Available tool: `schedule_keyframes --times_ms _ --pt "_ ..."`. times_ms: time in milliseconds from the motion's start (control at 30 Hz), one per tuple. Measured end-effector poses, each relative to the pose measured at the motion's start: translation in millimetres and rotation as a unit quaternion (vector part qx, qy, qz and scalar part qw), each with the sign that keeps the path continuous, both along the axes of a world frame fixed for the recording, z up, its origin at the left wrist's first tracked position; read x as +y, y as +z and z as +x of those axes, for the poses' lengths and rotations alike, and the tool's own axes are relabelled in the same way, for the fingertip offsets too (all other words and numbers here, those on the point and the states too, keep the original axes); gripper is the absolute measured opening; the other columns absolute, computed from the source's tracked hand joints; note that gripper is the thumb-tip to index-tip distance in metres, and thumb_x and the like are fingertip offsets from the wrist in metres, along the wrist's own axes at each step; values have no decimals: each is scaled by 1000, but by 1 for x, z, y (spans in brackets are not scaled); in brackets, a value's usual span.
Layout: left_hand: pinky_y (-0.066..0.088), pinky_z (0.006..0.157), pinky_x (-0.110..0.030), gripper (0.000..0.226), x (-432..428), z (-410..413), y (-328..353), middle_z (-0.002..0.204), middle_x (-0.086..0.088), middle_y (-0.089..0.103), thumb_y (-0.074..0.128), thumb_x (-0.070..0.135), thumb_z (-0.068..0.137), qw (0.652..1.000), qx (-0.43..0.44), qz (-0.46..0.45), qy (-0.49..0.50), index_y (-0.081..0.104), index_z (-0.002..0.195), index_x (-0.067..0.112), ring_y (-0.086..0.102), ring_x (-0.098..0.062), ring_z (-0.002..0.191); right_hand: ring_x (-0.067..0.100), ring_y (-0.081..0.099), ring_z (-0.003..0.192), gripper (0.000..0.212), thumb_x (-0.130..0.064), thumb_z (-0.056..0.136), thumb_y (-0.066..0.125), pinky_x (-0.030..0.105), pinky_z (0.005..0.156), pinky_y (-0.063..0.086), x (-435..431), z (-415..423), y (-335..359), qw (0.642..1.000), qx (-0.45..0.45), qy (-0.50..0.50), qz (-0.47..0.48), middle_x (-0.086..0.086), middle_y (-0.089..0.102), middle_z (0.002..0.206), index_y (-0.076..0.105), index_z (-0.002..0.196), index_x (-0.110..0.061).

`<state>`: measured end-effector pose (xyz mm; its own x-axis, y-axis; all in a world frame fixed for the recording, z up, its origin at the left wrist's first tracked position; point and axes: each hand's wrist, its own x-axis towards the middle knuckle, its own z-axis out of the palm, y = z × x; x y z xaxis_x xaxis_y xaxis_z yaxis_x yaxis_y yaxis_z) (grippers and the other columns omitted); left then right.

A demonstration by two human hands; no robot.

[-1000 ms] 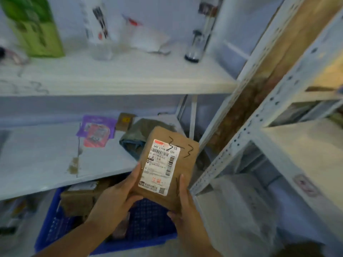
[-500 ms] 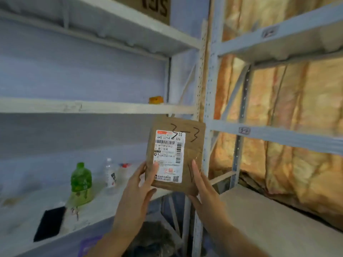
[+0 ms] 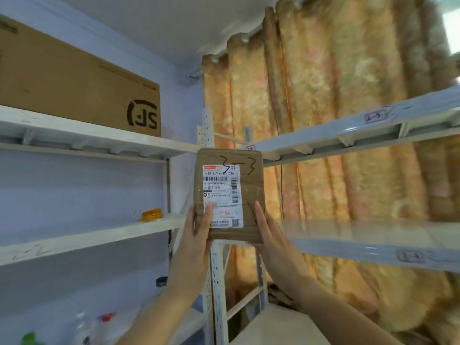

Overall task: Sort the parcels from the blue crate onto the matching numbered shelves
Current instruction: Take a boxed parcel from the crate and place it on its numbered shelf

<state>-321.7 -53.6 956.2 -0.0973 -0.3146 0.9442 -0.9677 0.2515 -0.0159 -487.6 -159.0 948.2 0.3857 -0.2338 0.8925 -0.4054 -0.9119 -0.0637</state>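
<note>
Pale lilac walls and a pleated gold curtain (image 3: 348,120) back two white racks that meet at a perforated upright (image 3: 216,282). Within the last second the view has swung up from the blue crate, now out of frame, and the parcel (image 3: 249,195) has risen from crate height to the corner between the racks. It is held in the air before the upright, touching no shelf. Left hand (image 3: 196,235) and right hand (image 3: 271,235) clasp its lower edges, each thumb pressed flat on the front face, the left one over the shipping label (image 3: 221,192). The remaining fingers lie behind the card and are hidden. Judgement: pick-up and reading of the hand-inked "3-3" are done, placement is not, and the matching shelf is being sought. The upper tag (image 3: 375,117) on the upper right shelf (image 3: 323,138) and the lower tag (image 3: 410,256) on the lower right shelf (image 3: 348,247) are too blurred to read. Parcel: flat, rectangular, brown card, bands of glossy clear tape, matt white label with barcodes and a QR code. Left rack: white-painted boards, one bearing a large cardboard box (image 3: 74,88) with an inverted SF logo, the next a small orange packet (image 3: 151,214). Right rack: smooth pale metal beams. Clear bottles (image 3: 82,327) stand at lower left.
</note>
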Motion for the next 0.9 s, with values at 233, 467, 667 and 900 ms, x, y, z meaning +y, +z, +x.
schedule_keyframes --times_ms 233,467,667,900 --pt "55 84 -45 83 -44 -45 17 150 -14 33 61 15 88 997 -61 26 46 6 148 31 60 -28 114 23 34 139 106 -17 95 55 35 99 46 -43 -88 21 991 38 -122 -45 2 4 162 -41 136 -34" --pt "54 89 -40 75 -103 -114 13 152 -9 31 52 17 94 996 -51 67 -18 3 149 30 53 -25 122 22 45 130 101 -18 93 57 33 92 48 -65 -170 18 972 67 -223 -17 1 9 162 -31 140 -31" --pt "50 94 -34 74 -146 -180 16 157 0 19 46 19 96 992 -51 76 -87 -5 145 39 41 -18 131 19 43 132 98 -9 91 54 33 97 46 -65 -233 11 958 31 -283 17 -4 7 162 -25 145 -31" --pt "46 85 -22 72 -185 -237 -18 156 13 -6 33 24 100 970 -57 130 -198 -25 139 38 26 -11 141 20 47 130 88 -6 94 47 37 100 48 -56 -291 -19 937 11 -343 66 -8 4 161 -23 143 -28"
